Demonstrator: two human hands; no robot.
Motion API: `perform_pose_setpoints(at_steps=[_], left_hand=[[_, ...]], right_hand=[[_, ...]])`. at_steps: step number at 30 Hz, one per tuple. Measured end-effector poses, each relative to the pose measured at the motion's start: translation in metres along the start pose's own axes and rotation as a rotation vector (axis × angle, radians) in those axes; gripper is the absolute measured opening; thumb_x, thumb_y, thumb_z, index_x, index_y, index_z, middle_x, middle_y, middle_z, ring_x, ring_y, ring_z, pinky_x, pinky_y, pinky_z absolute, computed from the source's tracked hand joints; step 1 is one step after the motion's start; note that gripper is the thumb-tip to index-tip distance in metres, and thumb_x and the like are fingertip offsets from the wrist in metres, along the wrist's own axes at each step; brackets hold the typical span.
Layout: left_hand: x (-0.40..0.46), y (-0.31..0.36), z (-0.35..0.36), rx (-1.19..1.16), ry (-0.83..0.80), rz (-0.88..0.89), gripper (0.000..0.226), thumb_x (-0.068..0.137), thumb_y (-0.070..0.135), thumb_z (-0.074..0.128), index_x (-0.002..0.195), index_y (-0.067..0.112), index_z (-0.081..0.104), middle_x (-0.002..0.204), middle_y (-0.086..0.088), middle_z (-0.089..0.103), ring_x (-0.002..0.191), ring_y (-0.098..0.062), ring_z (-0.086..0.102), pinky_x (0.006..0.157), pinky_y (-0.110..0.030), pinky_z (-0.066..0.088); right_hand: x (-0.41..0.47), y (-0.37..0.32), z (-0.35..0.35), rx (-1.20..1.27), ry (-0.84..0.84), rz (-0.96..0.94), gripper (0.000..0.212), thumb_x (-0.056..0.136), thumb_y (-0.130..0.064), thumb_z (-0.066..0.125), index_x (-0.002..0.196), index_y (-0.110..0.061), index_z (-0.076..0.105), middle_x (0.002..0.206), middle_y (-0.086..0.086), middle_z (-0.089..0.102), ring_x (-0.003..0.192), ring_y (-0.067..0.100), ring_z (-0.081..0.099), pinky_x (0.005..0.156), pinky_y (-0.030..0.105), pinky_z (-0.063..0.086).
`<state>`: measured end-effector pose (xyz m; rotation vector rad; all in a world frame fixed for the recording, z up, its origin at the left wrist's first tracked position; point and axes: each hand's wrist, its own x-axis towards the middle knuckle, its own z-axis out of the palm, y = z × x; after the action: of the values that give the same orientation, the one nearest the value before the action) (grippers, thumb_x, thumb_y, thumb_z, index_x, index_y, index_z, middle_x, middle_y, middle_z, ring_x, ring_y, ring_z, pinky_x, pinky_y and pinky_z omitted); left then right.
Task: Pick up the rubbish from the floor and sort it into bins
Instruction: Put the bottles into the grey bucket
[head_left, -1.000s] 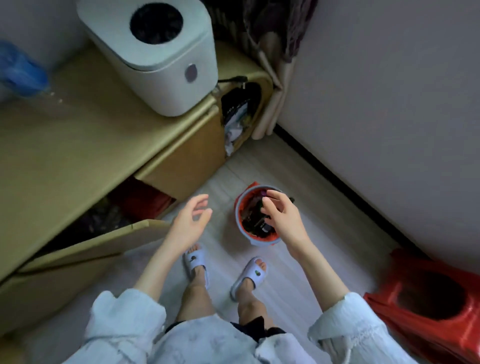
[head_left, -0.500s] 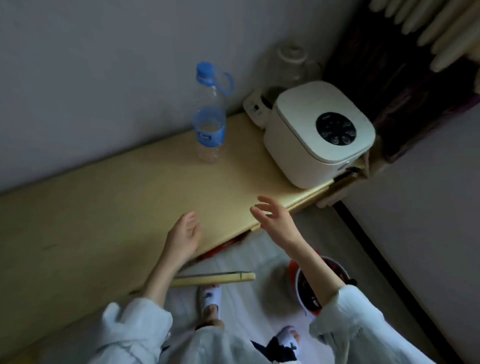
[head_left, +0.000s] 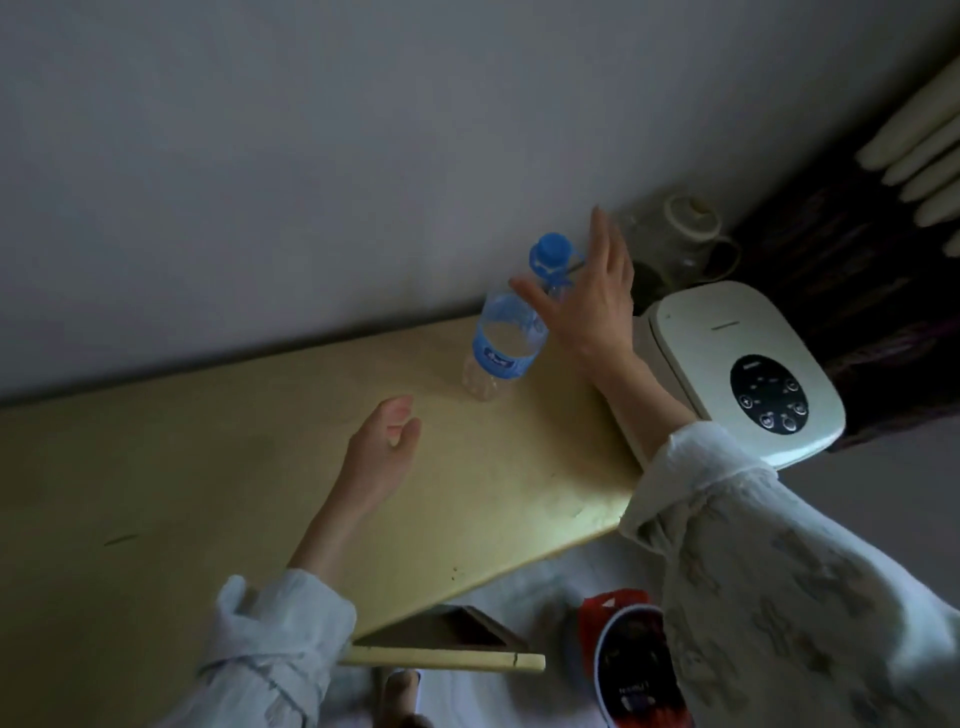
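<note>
On the yellowish cabinet top (head_left: 208, 467), toward its left half, the left hand (head_left: 382, 447) hovers palm up with its fingers loosely curled, holding nothing and touching nothing I can make out. Just right of it stands a clear plastic water bottle (head_left: 501, 338) with a blue label and blue cap, upright near the grey wall (head_left: 311, 156). Spread wide, the right hand (head_left: 587, 296) is at the bottle's neck with thumb on one side and fingers reaching past the cap; the fingers are straight and have not closed round it, though whether the thumb already touches the plastic is hard to tell in this dim view. Further right sits a white rice cooker (head_left: 737, 364) with a dark round control panel, a glass kettle (head_left: 685, 244) behind it. Down at the floor, below the right sleeve (head_left: 779, 597), a red bin (head_left: 634, 660) with dark contents shows beside an open cabinet door (head_left: 447, 660).
</note>
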<state>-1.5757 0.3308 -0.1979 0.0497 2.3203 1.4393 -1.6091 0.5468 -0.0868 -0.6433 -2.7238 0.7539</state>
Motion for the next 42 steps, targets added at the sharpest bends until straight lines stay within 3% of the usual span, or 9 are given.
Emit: perform_pose_setpoints(at_steps=[4,6,14,21,24,27,31,36,42], left_hand=[[0.007,0.014,0.001,-0.003,0.021,0.031,0.033,0.095,0.014,0.049,0.127,0.005,0.05,0.125,-0.008,0.057,0.107,-0.015,0.053,0.092,-0.02,0.036],[0.007,0.021,0.007,-0.002,0.011,0.044,0.033,0.095,0.016,0.049,0.127,0.008,0.05,0.125,-0.006,0.057,0.107,-0.012,0.052,0.092,-0.02,0.036],[-0.032,0.052,0.081,-0.002,-0.114,0.084,0.031,0.094,0.01,0.048,0.125,0.006,0.052,0.122,-0.006,0.058,0.115,-0.02,0.054,0.091,-0.021,0.037],[-0.111,0.093,0.206,0.102,-0.214,0.268,0.027,0.09,0.002,0.052,0.117,0.002,0.057,0.117,-0.013,0.062,0.104,-0.016,0.056,0.09,-0.02,0.039],[-0.161,0.095,0.276,0.179,-0.345,0.31,0.028,0.089,0.0,0.053,0.117,0.002,0.057,0.116,-0.014,0.062,0.104,-0.018,0.057,0.089,-0.017,0.039],[-0.205,0.084,0.344,0.314,-0.493,0.364,0.032,0.088,0.004,0.056,0.12,0.006,0.056,0.117,-0.012,0.061,0.111,-0.024,0.056,0.099,-0.031,0.042],[-0.237,0.063,0.403,0.443,-0.598,0.361,0.033,0.088,0.007,0.057,0.122,0.006,0.056,0.117,-0.013,0.061,0.11,-0.025,0.057,0.096,-0.031,0.041],[-0.228,0.011,0.467,0.58,-0.72,0.318,0.034,0.089,0.007,0.055,0.123,0.007,0.054,0.121,-0.012,0.06,0.114,-0.024,0.056,0.098,-0.03,0.039],[-0.191,-0.117,0.556,0.747,-0.916,0.231,0.039,0.089,0.005,0.055,0.128,0.005,0.05,0.128,-0.015,0.055,0.119,-0.025,0.053,0.1,-0.024,0.034]], right_hand=[[0.018,0.001,0.011,0.056,-0.095,0.023,0.063,0.085,-0.047,0.061,0.136,-0.021,0.036,0.134,0.006,0.05,0.121,0.026,0.048,0.096,0.045,0.046],[0.012,0.008,0.011,0.122,-0.074,0.045,0.054,0.085,-0.043,0.062,0.13,-0.02,0.041,0.125,0.006,0.056,0.112,0.025,0.054,0.088,0.043,0.049],[-0.083,0.079,-0.068,0.223,0.059,0.078,0.05,0.084,-0.032,0.067,0.127,-0.017,0.046,0.12,0.005,0.057,0.106,0.02,0.055,0.082,0.028,0.043],[-0.214,0.198,-0.179,0.381,0.274,0.245,0.043,0.076,-0.032,0.073,0.113,-0.02,0.055,0.107,-0.002,0.06,0.096,0.019,0.06,0.083,0.044,0.052],[-0.274,0.262,-0.213,0.419,0.374,0.311,0.039,0.074,-0.025,0.077,0.108,-0.015,0.059,0.105,0.001,0.061,0.094,0.015,0.058,0.082,0.03,0.052],[-0.329,0.331,-0.232,0.44,0.386,0.418,0.039,0.074,-0.022,0.078,0.108,-0.016,0.058,0.107,-0.001,0.059,0.096,0.011,0.056,0.083,0.017,0.047],[-0.382,0.409,-0.224,0.382,0.301,0.581,0.041,0.075,-0.026,0.076,0.111,-0.018,0.057,0.106,-0.01,0.053,0.099,0.009,0.052,0.092,0.031,0.045],[-0.408,0.489,-0.174,0.35,0.165,0.707,0.046,0.079,-0.031,0.073,0.118,-0.016,0.054,0.118,-0.003,0.055,0.1,0.004,0.045,0.088,0.018,0.035],[-0.415,0.607,-0.042,0.353,0.038,0.865,0.042,0.08,-0.031,0.071,0.114,-0.015,0.054,0.114,0.0,0.057,0.107,0.018,0.051,0.08,0.019,0.03]])
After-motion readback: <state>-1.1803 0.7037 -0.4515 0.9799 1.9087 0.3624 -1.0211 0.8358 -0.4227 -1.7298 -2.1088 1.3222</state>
